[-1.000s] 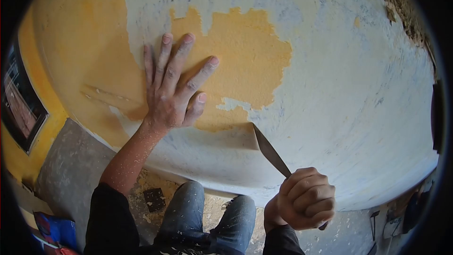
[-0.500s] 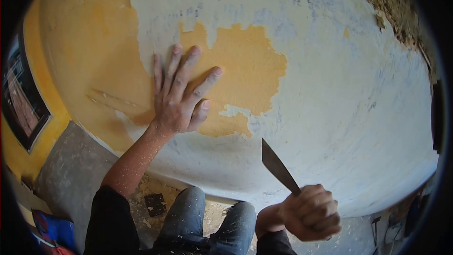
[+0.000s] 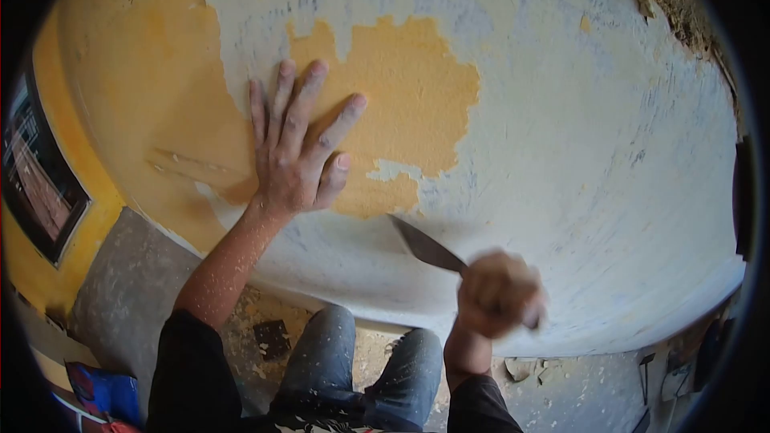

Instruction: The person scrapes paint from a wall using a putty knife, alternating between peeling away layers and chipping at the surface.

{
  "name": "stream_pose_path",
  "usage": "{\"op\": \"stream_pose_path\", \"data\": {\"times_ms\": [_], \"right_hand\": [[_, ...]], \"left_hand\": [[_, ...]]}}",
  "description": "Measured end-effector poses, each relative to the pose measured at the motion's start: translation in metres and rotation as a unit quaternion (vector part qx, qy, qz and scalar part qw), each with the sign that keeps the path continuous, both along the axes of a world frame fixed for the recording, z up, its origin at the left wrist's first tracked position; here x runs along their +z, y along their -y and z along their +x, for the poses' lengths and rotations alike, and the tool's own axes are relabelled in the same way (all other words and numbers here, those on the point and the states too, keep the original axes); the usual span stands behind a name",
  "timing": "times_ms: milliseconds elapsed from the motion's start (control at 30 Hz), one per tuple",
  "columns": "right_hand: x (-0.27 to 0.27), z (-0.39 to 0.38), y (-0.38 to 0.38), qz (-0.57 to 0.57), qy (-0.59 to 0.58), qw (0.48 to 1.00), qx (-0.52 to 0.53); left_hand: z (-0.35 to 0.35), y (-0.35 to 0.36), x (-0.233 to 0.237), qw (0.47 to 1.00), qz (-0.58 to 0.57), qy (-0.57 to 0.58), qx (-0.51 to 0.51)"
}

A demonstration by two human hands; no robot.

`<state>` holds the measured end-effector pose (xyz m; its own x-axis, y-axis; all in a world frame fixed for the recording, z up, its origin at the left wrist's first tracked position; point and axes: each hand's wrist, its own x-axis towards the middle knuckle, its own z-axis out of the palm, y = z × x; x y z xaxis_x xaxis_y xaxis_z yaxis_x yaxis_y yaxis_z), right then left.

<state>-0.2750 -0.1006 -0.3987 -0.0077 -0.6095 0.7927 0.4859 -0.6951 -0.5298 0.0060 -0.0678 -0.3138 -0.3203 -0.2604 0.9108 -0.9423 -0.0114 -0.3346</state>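
My left hand (image 3: 293,152) lies flat on the wall with its fingers spread, over the left part of a ragged patch of yellow paint (image 3: 413,92). Dust and pale flecks cover the fingers and forearm. My right hand (image 3: 499,293), blurred by motion, is wrapped round the handle of a scraper knife (image 3: 429,244). Its dark, angled blade points up and left, the tip right at the lower edge of the yellow patch. Around the patch the wall (image 3: 561,160) is scraped to a pale whitish-grey coat with bluish marks.
More yellow paint (image 3: 180,56) covers the wall at left. A dark-framed window (image 3: 44,168) stands at far left. Crumbled, rough wall (image 3: 674,12) shows at upper right. Below lie paint flakes, a dark square piece (image 3: 273,339) and a blue-and-red bag (image 3: 104,389) on the floor.
My right hand has moved up and left with the scraper knife, bringing its tip to the yellow patch's lower edge. My left hand stays flat on the same spot; the view has shifted slightly.
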Motion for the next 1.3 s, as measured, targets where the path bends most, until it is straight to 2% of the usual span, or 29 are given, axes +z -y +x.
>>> {"op": "stream_pose_path", "data": {"times_ms": [33, 67, 133, 167, 200, 233, 267, 300, 367, 400, 433, 467, 533, 700, 767, 800, 867, 933, 967, 1067, 1100, 1133, 1200, 1233, 1267, 1300], "right_hand": [[-0.003, 0.0, -0.002, 0.047, -0.05, 0.998, -0.002], [-0.006, 0.004, 0.004, -0.056, 0.157, 0.986, 0.011], [-0.018, -0.002, 0.005, -0.132, 0.35, 0.927, 0.016], [-0.028, -0.012, 0.011, -0.132, 0.318, 0.895, 0.284], [-0.033, -0.018, 0.023, -0.133, 0.262, 0.792, 0.535], [0.003, -0.005, 0.001, -0.222, 0.279, 0.88, 0.313], [0.041, 0.01, -0.022, -0.245, 0.306, 0.918, 0.059], [0.044, 0.016, -0.011, -0.24, 0.302, 0.921, 0.062], [0.035, 0.016, 0.004, -0.227, 0.142, 0.954, 0.138], [0.032, 0.009, 0.003, -0.245, 0.151, 0.949, 0.127], [0.027, 0.001, -0.014, -0.178, 0.232, 0.955, 0.042], [0.024, 0.007, -0.009, -0.168, 0.237, 0.956, 0.033], [0.019, 0.01, -0.009, -0.145, 0.241, 0.96, 0.021], [0.036, 0.014, -0.003, -0.243, 0.199, 0.947, 0.068], [0.039, 0.04, 0.005, -0.157, 0.161, 0.963, 0.146], [0.02, 0.02, -0.011, -0.039, 0.203, 0.96, 0.187], [0.03, 0.03, -0.013, -0.164, 0.328, 0.929, 0.056], [0.036, 0.039, -0.008, -0.136, 0.25, 0.955, 0.088], [0.04, 0.043, -0.001, -0.134, 0.205, 0.957, 0.153], [0.046, 0.032, -0.017, -0.165, 0.302, 0.939, 0.023], [0.046, 0.033, -0.014, -0.175, 0.207, 0.962, 0.024], [0.046, 0.031, -0.016, -0.166, 0.207, 0.964, 0.017], [0.051, 0.028, -0.013, -0.232, 0.239, 0.94, 0.077], [0.053, 0.02, -0.022, -0.215, 0.306, 0.92, 0.121], [0.053, 0.028, -0.013, -0.219, 0.303, 0.919, 0.126], [0.05, 0.043, -0.003, -0.164, 0.213, 0.959, 0.09]], "left_hand": [[0.004, 0.002, 0.003, 1.0, -0.01, -0.001, 0.009], [0.003, 0.002, 0.003, 1.0, -0.012, -0.004, 0.011], [0.003, -0.002, 0.002, 1.0, -0.013, -0.01, 0.016], [0.001, 0.001, 0.004, 1.0, -0.015, -0.005, 0.007], [0.0, 0.005, 0.007, 1.0, -0.014, 0.0, 0.0], [0.003, 0.008, 0.011, 1.0, -0.023, 0.003, -0.002], [0.005, 0.005, 0.009, 1.0, -0.024, 0.001, 0.0], [0.004, 0.002, 0.002, 1.0, -0.016, -0.003, -0.002], [0.003, 0.002, 0.0, 1.0, -0.01, -0.003, -0.003], [0.003, 0.004, 0.001, 1.0, -0.021, -0.001, 0.002], [0.004, 0.006, 0.003, 1.0, -0.024, -0.003, 0.0], [0.007, 0.007, 0.004, 1.0, -0.028, 0.002, 0.003], [0.004, 0.002, -0.002, 1.0, -0.019, 0.006, 0.006], [0.003, 0.002, 0.002, 1.0, -0.015, -0.003, 0.008], [0.003, 0.003, -0.001, 1.0, -0.013, -0.001, 0.004], [0.005, 0.005, 0.002, 1.0, -0.025, 0.001, 0.005], [0.007, 0.007, 0.007, 0.999, -0.033, 0.003, 0.008], [0.001, 0.002, -0.003, 1.0, -0.008, 0.002, 0.002], [0.002, 0.002, -0.002, 1.0, -0.006, 0.002, 0.003], [0.007, 0.005, 0.007, 1.0, -0.025, -0.001, 0.009], [0.004, 0.003, 0.003, 1.0, -0.014, -0.003, 0.003], [0.002, 0.002, 0.0, 1.0, -0.004, -0.002, -0.001], [0.004, 0.004, 0.002, 1.0, -0.017, -0.001, 0.006], [0.006, 0.006, 0.006, 1.0, -0.026, 0.0, 0.008], [0.006, 0.006, 0.007, 1.0, -0.029, 0.001, 0.007], [0.004, 0.003, 0.003, 1.0, -0.02, 0.003, 0.004]]}}
